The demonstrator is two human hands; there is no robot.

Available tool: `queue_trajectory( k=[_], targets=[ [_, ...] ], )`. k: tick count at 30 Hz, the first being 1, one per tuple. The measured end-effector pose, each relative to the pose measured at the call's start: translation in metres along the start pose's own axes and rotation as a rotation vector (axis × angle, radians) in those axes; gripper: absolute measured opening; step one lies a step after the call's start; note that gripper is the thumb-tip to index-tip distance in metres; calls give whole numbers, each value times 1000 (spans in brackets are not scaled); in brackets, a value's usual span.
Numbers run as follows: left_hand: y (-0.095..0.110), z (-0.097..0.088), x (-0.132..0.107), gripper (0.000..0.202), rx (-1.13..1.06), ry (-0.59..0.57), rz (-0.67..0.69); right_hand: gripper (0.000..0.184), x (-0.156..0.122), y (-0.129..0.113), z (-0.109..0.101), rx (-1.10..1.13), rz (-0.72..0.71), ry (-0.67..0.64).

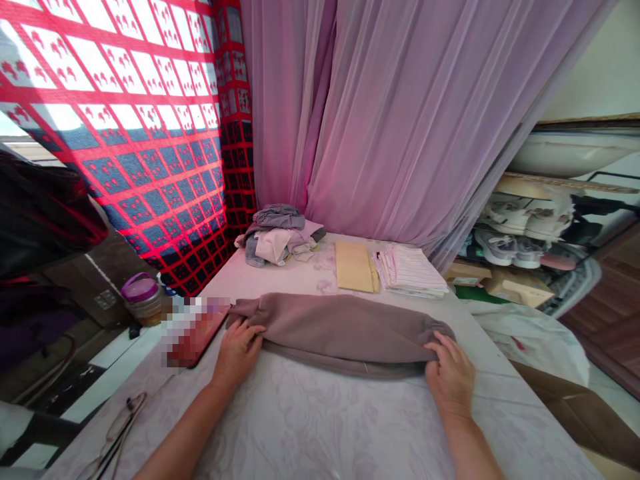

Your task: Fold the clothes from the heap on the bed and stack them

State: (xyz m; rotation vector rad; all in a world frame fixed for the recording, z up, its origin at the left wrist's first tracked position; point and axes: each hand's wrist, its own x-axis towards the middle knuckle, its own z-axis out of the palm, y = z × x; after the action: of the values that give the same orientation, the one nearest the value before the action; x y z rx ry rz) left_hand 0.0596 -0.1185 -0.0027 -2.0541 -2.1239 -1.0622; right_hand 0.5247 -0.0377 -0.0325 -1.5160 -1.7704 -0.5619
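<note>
A pair of brown sweatpants (345, 330), folded lengthwise into a long strip, lies across the table in front of me. Its ends are gathered, and a small pale thread shows near the lower edge. My left hand (243, 343) grips the left end, fingers bent over the cloth and thumb against it. At the opposite end my right hand (453, 370) is closed on the gathered edge, fingertips on top; the thumb's grip is partly hidden. Just left of my left hand lies a red phone-like object (200, 340), partly blurred out.
Behind the sweatpants are a crumpled clothes pile (280, 237), a folded yellow cloth (354, 267) and a folded striped stack (407, 267). Glasses (120, 423) lie at the table's left edge. A shoe rack (525, 220) stands right; a purple-lidded jar (143, 293) stands left.
</note>
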Motion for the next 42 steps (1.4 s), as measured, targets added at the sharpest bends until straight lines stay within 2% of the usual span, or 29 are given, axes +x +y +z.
queue_trajectory(
  k=[4, 7, 12, 16, 20, 26, 29, 33, 39, 42],
  targets=[
    [-5, 0, -1, 40, -110, -6, -103, 29, -4, 2, 3, 12, -13, -4],
    [-7, -1, 10, 49, -197, -9, -205, 33, -4, -1, 3, -4, -26, -22],
    [-6, -3, 28, 38, -227, 77, -311, 31, -1, -5, -3, -21, -71, 15],
    [-7, -8, 26, 32, -172, 113, -364, 28, 0, -1, -5, 20, -86, 95],
    [-8, -13, 20, 32, -81, 83, -364, 28, 0, 2, -6, 69, -104, 70],
    [-11, -12, 21, 32, -61, 59, -356, 31, -3, 4, -9, 84, -87, 2],
    [-15, -10, 19, 32, -66, 84, -353, 34, -5, 6, -11, 94, -76, -33],
    [-19, -8, 15, 32, -86, 136, -322, 34, -6, 7, -13, 106, -95, -17],
    [-15, -10, 13, 33, -94, 130, -362, 33, -5, 1, -23, 89, -72, 40],
    [-12, -11, 14, 33, -59, 101, -358, 35, -6, 1, -24, 52, -82, -52]
  ],
)
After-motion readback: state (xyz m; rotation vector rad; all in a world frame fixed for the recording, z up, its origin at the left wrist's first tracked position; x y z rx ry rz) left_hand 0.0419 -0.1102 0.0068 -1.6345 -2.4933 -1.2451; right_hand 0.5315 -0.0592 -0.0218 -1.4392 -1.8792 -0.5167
